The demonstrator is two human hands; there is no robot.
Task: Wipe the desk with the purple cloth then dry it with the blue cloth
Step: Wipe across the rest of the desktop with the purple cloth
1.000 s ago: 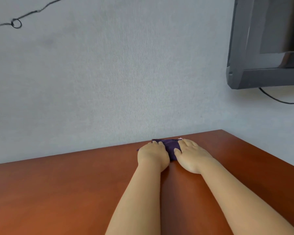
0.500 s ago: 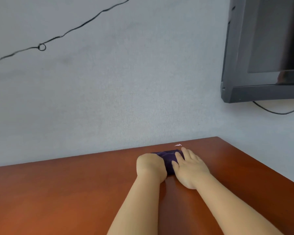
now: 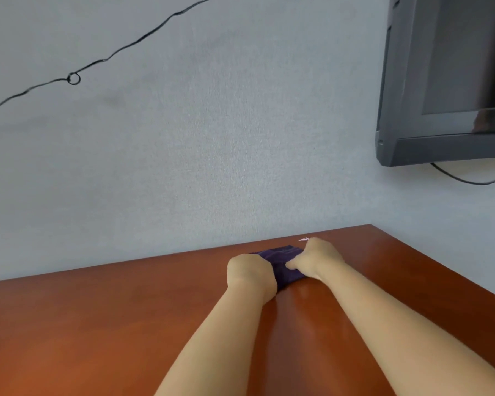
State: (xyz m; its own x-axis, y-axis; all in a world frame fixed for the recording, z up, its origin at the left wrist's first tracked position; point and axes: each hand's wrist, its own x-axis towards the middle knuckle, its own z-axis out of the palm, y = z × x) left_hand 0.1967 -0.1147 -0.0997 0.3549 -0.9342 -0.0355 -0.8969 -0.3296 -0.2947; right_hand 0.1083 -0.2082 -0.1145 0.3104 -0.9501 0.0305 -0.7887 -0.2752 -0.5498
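Note:
The purple cloth [image 3: 282, 262] lies bunched on the reddish-brown desk [image 3: 103, 324], close to the wall at the desk's far edge. My left hand [image 3: 249, 271] grips its left side with curled fingers. My right hand [image 3: 317, 260] grips its right side, thumb pinching the fabric. Most of the cloth is hidden under both hands. A small pale tag [image 3: 303, 239] sticks out beyond my right hand. No blue cloth is in view.
A grey wall rises right behind the desk. A dark monitor [image 3: 446, 81] hangs at the upper right, with a cable [image 3: 469, 181] looping below it. A black wire with a ring [image 3: 73, 78] runs across the wall at the upper left. The desk's right edge slants away.
My right hand's fingers have curled from lying flat on the cloth to gripping it. The cloth is bunched tighter between both hands. The camera has tilted upward slightly.

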